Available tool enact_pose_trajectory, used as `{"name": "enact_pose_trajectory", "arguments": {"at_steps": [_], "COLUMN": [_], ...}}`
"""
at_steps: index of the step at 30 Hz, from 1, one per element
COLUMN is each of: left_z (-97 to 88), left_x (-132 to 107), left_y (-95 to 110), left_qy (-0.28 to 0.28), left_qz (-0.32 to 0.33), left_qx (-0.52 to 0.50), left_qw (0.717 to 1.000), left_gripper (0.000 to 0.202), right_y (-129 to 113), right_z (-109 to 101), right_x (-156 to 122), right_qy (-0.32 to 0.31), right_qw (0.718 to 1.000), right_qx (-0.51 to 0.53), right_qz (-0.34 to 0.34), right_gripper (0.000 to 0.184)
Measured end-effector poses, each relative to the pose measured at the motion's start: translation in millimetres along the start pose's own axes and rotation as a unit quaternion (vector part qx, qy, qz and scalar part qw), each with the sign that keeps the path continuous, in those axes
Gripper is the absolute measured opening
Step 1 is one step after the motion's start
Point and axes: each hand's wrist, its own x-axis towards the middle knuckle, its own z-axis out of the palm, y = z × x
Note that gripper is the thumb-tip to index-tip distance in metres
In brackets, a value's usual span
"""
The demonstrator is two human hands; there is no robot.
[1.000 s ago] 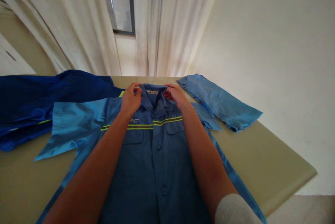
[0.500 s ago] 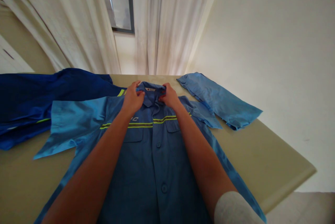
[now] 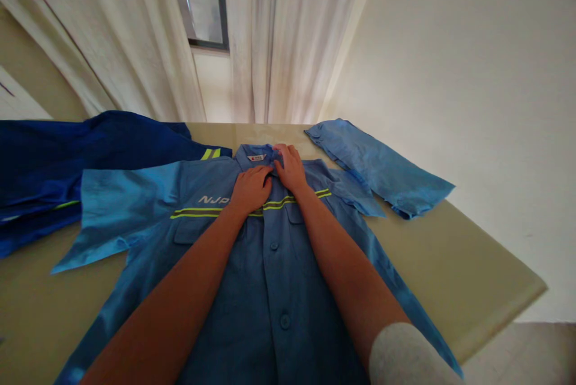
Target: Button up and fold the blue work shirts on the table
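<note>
A blue short-sleeved work shirt (image 3: 245, 295) lies front up, with yellow-green stripes across the chest and white letters on the left side. Its collar (image 3: 243, 156) is at the far end, and a white label shows inside. My left hand (image 3: 252, 189) is closed at the top of the button placket, just below the collar, its fingertips on the cloth. Beside it, my right hand (image 3: 290, 168) grips the right side of the collar, fingers bent over the edge. The cloth under both sets of fingers is partly hidden.
A dark blue garment (image 3: 108, 142) with yellow-green trim lies at the left. Light blue folded cloth (image 3: 382, 166) lies at the right, near the wall. The beige table (image 3: 472, 277) ends in a corner at the right. Curtains (image 3: 297, 43) hang behind it.
My left hand has left the collar's left side and come down and right to the placket. My right hand stays at the collar's right side. The collar now lies flatter.
</note>
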Motion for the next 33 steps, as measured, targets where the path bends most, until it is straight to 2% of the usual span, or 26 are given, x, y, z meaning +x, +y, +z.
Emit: {"name": "enact_pose_trajectory", "arguments": {"at_steps": [2, 5, 13, 16, 21, 24, 27, 29, 31, 33], "left_z": [-0.9, -0.9, 0.5, 0.0, -2.8, -3.0, -2.4, -2.2, -2.3, -2.3], "left_x": [0.2, -0.5, -0.4, 0.2, -0.6, -0.7, -0.2, 0.3, 0.8, 1.4], "left_y": [0.7, 3.0, 2.9, 2.0, 1.4, 0.4, -0.5, -0.8, -1.1, -1.4], "left_qy": [-0.004, 0.005, 0.029, 0.030, 0.022, 0.026, 0.030, 0.026, 0.026, 0.031], "left_qz": [-0.002, 0.003, -0.005, -0.004, -0.007, 0.002, 0.002, -0.002, -0.009, -0.015], "left_qx": [0.002, -0.010, -0.014, -0.020, -0.031, -0.041, -0.053, -0.055, -0.054, -0.054], "left_qw": [1.000, 1.000, 0.999, 0.999, 0.999, 0.999, 0.998, 0.998, 0.998, 0.998], "left_gripper": [0.045, 0.044, 0.035, 0.030, 0.032, 0.041, 0.043, 0.039, 0.037, 0.037], "right_y": [-0.1, 4.7, 7.3, 9.5, 13.8, 5.1, -12.3, -21.0, -20.6, -8.7], "right_z": [2.9, 10.9, 14.8, 13.8, 9.5, -12.6, -56.4, -88.3, -112.6, -125.0], "right_x": [0.4, 2.2, 4.4, 5.3, 6.6, 15.5, 30.6, 34.1, 23.8, -2.5], "right_qy": [-0.032, -0.079, -0.077, -0.036, 0.076, 0.143, 0.209, 0.261, 0.269, 0.210], "right_qw": [0.999, 0.994, 0.994, 0.997, 0.990, 0.972, 0.945, 0.933, 0.944, 0.971], "right_qx": [-0.039, -0.063, -0.058, -0.030, 0.057, 0.135, 0.219, 0.233, 0.186, 0.097], "right_qz": [0.016, 0.048, 0.045, 0.054, 0.100, 0.129, 0.127, 0.083, 0.049, 0.059], "right_gripper": [0.035, 0.036, 0.050, 0.049, 0.040, 0.040, 0.046, 0.046, 0.045, 0.045]}}
